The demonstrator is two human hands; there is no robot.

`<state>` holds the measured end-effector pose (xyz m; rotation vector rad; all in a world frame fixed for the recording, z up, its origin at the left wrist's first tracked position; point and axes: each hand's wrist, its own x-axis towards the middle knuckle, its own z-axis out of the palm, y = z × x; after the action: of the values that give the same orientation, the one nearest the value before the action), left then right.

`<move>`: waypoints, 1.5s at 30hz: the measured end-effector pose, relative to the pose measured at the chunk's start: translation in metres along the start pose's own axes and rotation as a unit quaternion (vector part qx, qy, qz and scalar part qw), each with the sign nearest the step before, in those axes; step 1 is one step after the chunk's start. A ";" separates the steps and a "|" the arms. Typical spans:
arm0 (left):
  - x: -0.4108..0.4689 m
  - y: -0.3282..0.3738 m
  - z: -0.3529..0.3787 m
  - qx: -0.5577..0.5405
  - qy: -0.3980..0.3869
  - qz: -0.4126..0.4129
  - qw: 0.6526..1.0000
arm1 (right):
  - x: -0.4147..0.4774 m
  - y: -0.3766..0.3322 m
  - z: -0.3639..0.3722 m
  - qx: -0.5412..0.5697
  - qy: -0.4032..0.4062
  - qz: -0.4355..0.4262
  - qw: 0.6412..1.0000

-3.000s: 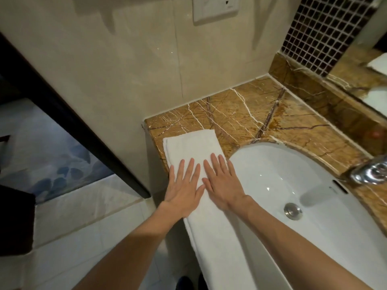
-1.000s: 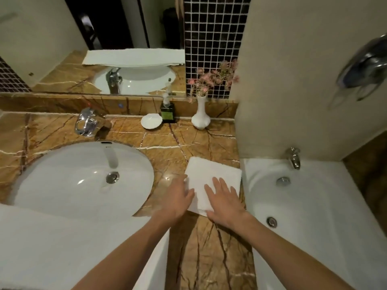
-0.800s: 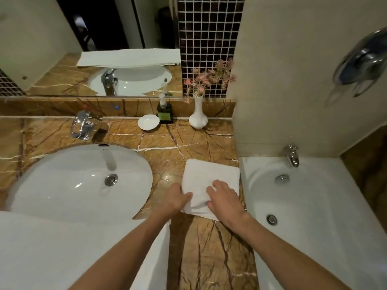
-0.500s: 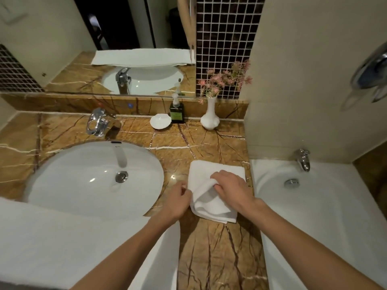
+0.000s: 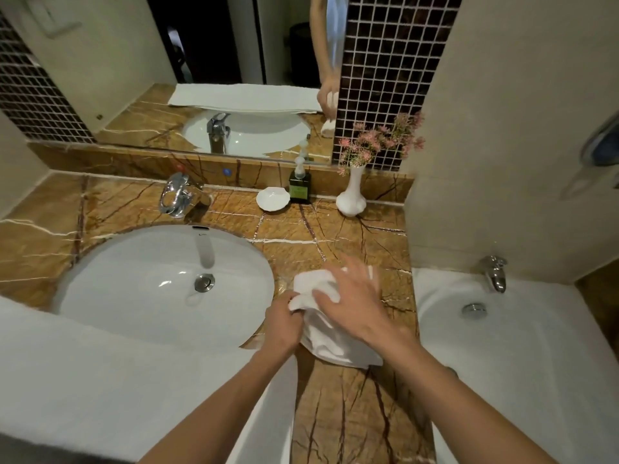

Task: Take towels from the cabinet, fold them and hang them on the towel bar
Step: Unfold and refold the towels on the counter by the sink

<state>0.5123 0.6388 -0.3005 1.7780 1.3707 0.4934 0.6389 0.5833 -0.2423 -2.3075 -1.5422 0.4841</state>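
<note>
A small white towel lies bunched on the brown marble counter, between the sink and the bathtub. My left hand grips its left edge with curled fingers. My right hand lies over the top of the towel with its fingers spread; it is blurred by motion. A long folded white towel lies across the counter's front edge, in front of the sink. No towel bar or cabinet is in view.
An oval white sink with a chrome tap fills the left. A soap dish, a soap bottle and a white vase of pink flowers stand at the back. The bathtub lies to the right.
I turned from pressing the long towel flat to the small towel by the tub. It lay flat under both hands; my hands have since gathered and lifted its left side into a bunch.
</note>
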 end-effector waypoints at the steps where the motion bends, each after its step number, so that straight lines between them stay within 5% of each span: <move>1: 0.001 -0.004 -0.001 -0.014 -0.001 -0.010 1.000 | 0.000 0.003 0.000 0.043 0.051 0.067 0.995; 3: -0.002 -0.009 -0.005 -0.062 0.001 -0.044 0.997 | 0.002 0.010 -0.003 0.183 0.072 0.204 0.959; 7: -0.007 -0.008 -0.010 -0.197 -0.018 -0.150 0.969 | 0.004 0.019 -0.002 0.425 -0.099 0.290 0.852; 10: -0.009 -0.009 -0.014 -0.234 -0.051 -0.188 0.953 | 0.006 0.012 0.007 0.387 -0.101 0.250 0.882; 15: -0.038 -0.006 -0.041 -0.150 -0.120 -0.007 0.981 | 0.017 -0.026 0.009 0.300 -0.074 0.173 0.935; 18: -0.059 -0.016 -0.061 -0.148 -0.162 0.019 0.975 | 0.017 -0.055 0.016 0.218 -0.081 0.086 0.969; 20: -0.064 -0.022 -0.077 -0.252 -0.136 -0.028 0.958 | 0.012 -0.073 0.025 0.183 -0.081 0.036 0.979; 23: -0.055 -0.024 -0.098 -0.436 -0.076 -0.178 0.879 | 0.002 -0.096 0.048 0.131 -0.112 -0.003 0.985; 30: -0.029 -0.052 -0.116 -0.303 -0.058 -0.307 0.900 | -0.003 -0.104 0.078 0.159 -0.285 -0.090 0.941; 34: -0.027 -0.070 -0.120 -0.314 -0.046 -0.363 0.876 | 0.018 -0.075 0.074 0.228 -0.252 -0.035 0.940; 38: -0.027 -0.079 -0.119 -0.317 -0.054 -0.372 0.871 | 0.043 -0.026 0.076 0.030 -0.107 0.066 0.992; 40: -0.028 -0.082 -0.119 -0.300 -0.032 -0.356 0.884 | 0.050 -0.002 0.074 -0.045 -0.072 0.170 0.982; 45: -0.031 -0.077 -0.115 -0.231 -0.043 -0.249 0.940 | 0.064 0.036 0.076 0.030 -0.026 0.310 0.950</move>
<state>0.3723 0.6576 -0.2891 1.0154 1.4350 0.4073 0.6569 0.6357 -0.3324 -2.7201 -0.7675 0.7297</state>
